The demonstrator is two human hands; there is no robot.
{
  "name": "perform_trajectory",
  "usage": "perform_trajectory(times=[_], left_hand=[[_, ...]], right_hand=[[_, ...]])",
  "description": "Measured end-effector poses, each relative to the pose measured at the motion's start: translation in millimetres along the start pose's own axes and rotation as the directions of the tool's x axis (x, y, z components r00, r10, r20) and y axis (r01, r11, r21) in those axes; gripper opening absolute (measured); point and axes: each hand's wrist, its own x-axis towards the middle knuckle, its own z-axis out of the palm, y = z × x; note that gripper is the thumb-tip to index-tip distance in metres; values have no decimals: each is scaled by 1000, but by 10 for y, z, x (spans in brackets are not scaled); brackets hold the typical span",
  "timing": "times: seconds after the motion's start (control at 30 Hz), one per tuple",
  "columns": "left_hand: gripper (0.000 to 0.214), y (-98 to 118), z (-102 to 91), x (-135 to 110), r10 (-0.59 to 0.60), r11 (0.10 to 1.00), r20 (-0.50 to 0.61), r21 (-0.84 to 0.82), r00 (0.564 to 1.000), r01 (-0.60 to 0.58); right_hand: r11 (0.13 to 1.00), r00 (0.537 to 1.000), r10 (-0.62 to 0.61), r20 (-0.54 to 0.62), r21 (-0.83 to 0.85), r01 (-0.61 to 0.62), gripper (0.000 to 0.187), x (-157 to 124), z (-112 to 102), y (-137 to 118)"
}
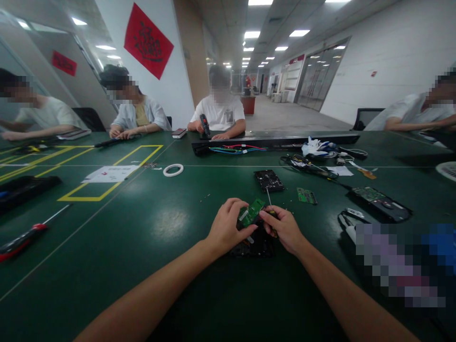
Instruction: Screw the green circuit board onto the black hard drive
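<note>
Green table (142, 247); circuit board (253, 210) between fingers (246, 232).

The dark green table (142, 247) carries yellow taped outlines (107, 190) well left of the grip. Directly beneath the grip lies a black hard drive (254, 246). Just beyond it sits a second black drive (269, 180), and beyond-right a small green circuit board (307, 195). Farther right lies an opened drive (379, 203). Beyond-left are a white tape ring (173, 170) and a paper sheet (109, 174). Far left lies a red-handled screwdriver (24, 237).
</note>
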Motion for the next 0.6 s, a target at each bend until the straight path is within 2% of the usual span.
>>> perform_trajectory(times=[0.2, 0.27, 0.37, 0.43, 0.6], left_hand=[[79, 23, -186, -182, 18, 999, 130, 31, 991, -22], [83, -20, -279, -302, 30, 999, 219, 36, 975, -39], [104, -111, -353, -459, 47, 995, 342, 62, 938, -72], [117, -166, -346, -507, 21, 993, 372, 96, 928, -61], [118, -280, -283, -428, 5, 988, 361, 144, 933, -61]], right_hand=[[990, 995, 20, -99, 142, -6, 34, 30, -67, 31], [984, 991, 21, -131, 176, 2, 34, 45, -93, 34], [974, 986, 15, -169, 226, 24, 35, 69, -110, 34], [968, 981, 17, -192, 250, 32, 36, 81, -110, 34], [968, 975, 21, -221, 250, 36, 38, 97, -109, 44]])
